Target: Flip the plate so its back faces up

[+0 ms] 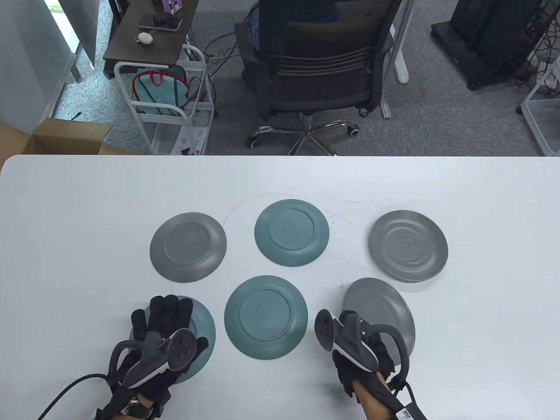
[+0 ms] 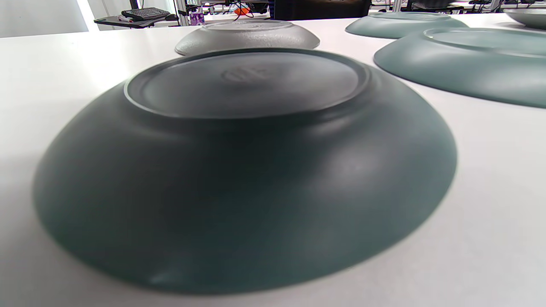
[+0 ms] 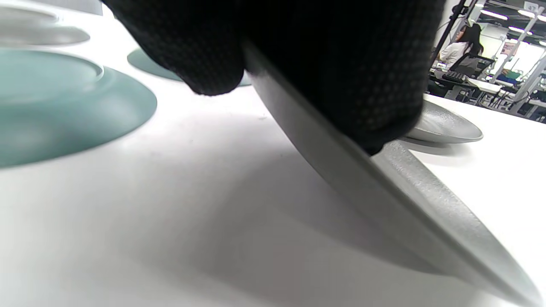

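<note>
A: What is your right hand [image 1: 356, 345] doing?

B: Your right hand is gripping the near-left rim of the round matte grey plate [image 1: 385, 310] at the near right of the white surface [image 1: 65, 227]. In the right wrist view the gloved fingers [image 3: 341, 64] are clamping that rim, and the plate [image 3: 384, 192] is tilting, its gripped edge raised off the surface and its other edge down.

A: And your left hand [image 1: 164, 326]?

B: It is lying flat, fingers spread and gripping nothing, over the round teal plate [image 1: 203, 330] at the near left. The left wrist view shows that plate [image 2: 247, 162] sitting with its back facing up.

A: What else is lying there?

B: Another teal plate [image 1: 265, 317] is sitting between your hands, back up. Farther off, a grey plate [image 1: 188, 247] on the left and a teal plate [image 1: 292, 232] in the middle are also showing their backs, while the ringed grey plate [image 1: 408, 246] at the far right is lying face up.
</note>
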A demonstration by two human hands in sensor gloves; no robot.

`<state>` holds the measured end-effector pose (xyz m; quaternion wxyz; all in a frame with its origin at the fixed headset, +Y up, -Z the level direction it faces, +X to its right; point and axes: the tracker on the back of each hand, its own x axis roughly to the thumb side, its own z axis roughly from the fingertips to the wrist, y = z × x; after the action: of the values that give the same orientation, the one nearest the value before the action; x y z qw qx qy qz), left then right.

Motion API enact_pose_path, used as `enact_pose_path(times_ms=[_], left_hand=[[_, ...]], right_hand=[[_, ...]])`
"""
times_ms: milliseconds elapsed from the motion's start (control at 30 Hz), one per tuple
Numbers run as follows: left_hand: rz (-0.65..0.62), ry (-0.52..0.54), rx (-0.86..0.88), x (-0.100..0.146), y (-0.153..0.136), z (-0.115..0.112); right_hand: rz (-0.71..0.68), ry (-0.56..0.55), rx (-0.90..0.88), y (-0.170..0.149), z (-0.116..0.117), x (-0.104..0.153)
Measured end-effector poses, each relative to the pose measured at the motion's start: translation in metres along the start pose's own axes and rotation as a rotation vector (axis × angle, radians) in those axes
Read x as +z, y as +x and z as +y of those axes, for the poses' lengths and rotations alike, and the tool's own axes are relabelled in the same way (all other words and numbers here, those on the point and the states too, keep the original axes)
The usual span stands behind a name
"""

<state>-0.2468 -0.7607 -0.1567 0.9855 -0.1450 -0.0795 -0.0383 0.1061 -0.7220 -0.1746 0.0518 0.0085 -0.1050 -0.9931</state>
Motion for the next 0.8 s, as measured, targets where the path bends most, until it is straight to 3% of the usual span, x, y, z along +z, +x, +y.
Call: enact_pose_path(times_ms=[467, 800], left_hand=[[0.005, 0.002, 0.002, -0.001, -0.002, 0.001], [0.004, 0.004, 0.004, -0.001, -0.002, 0.001]], right_hand=[[0.020, -0.053, -0.477, -0.055, -0.047, 0.018], [0.079, -0.062, -0.868, -0.114, -0.045, 0.023]])
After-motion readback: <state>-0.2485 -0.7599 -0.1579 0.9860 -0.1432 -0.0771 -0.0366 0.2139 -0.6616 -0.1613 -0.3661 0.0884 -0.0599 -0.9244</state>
